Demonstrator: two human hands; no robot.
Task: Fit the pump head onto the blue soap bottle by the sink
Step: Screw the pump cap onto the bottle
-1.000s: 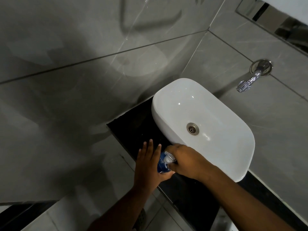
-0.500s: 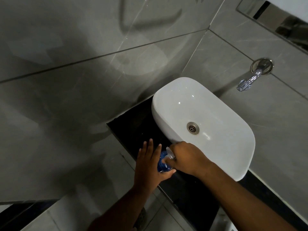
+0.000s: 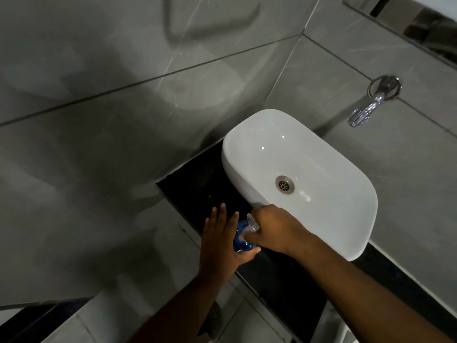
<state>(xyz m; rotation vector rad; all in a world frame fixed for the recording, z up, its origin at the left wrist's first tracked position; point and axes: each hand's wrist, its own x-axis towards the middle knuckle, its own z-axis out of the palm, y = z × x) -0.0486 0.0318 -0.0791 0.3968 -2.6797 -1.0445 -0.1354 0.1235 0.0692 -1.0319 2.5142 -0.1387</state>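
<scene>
Large grey wall tiles (image 3: pixel 123 149) with dark grout lines filled most of the room, meeting in a corner above the basin, and their gloss carried dim shadows and soft reflections. A strip of mirror (image 3: pixel 420 23) showed at the upper right edge. Below the tiles a black polished counter (image 3: pixel 197 194) ran diagonally from the corner toward the lower right, its front edge sitting over paler tiles. On it sat a white oval sink (image 3: pixel 321 154), a vessel type with a metal drain (image 3: pixel 284 184) in its floor. A chrome tap (image 3: pixel 363 112) stuck out of the wall well above the basin's far side.

At the counter's front edge, just beside the near corner of the sink, stood the blue soap bottle (image 3: pixel 240 240). The left hand (image 3: pixel 220 241) steadied it from the left side, fingers stretched loosely up past it and the thumb hooked under its near side. The right hand (image 3: pixel 274 231) reached across from the right with its fingers closed around the clear pump head (image 3: pixel 252 222), which sat at the bottle's top with its nozzle pointing up and left. Whether the pump was fully seated could not be told.
</scene>
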